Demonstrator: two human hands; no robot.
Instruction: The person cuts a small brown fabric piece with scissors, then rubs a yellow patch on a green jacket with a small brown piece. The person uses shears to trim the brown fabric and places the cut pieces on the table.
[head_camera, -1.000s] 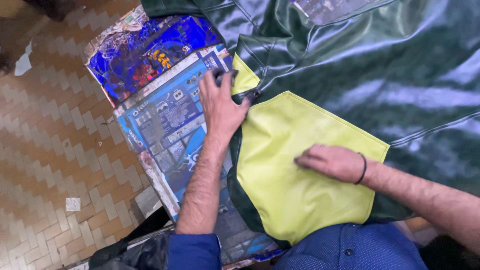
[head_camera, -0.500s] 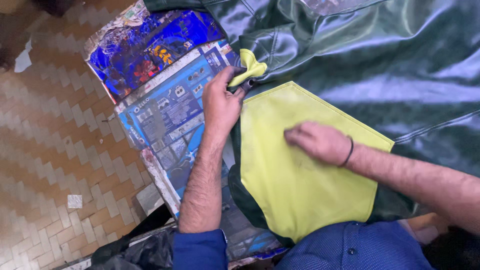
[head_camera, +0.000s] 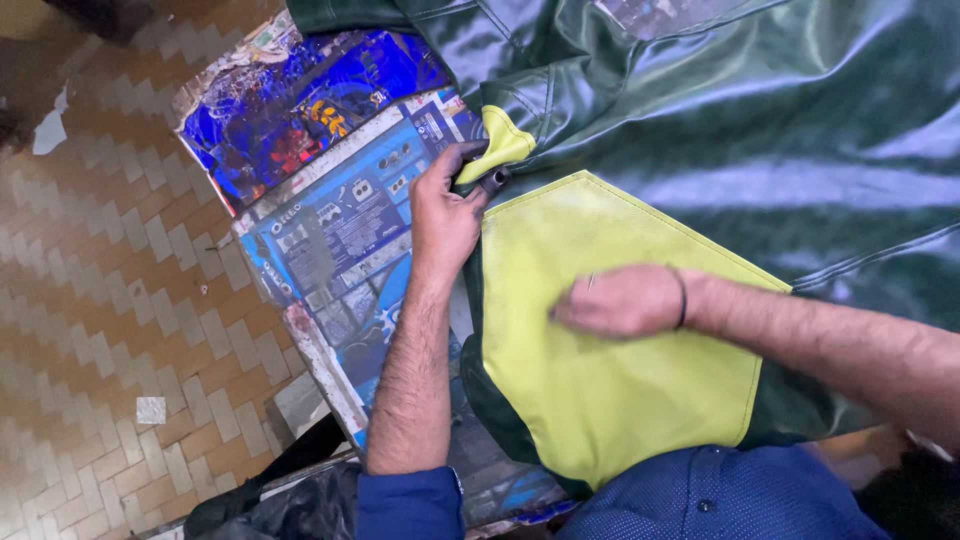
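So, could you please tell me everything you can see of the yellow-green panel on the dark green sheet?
The yellow-green panel is a flat, roughly five-sided piece of matte, coated-looking fabric with stitched edges, lying on the glossy dark green sheet. Its upper left corner is folded up, pinched by the left hand. The right hand presses flat on its middle. Its lower edge reaches the person's blue shirt.

The right hand (head_camera: 625, 300) is motion-blurred over the yellow panel (head_camera: 600, 390); the dark green sheet (head_camera: 760, 120) beyond that panel runs off frame
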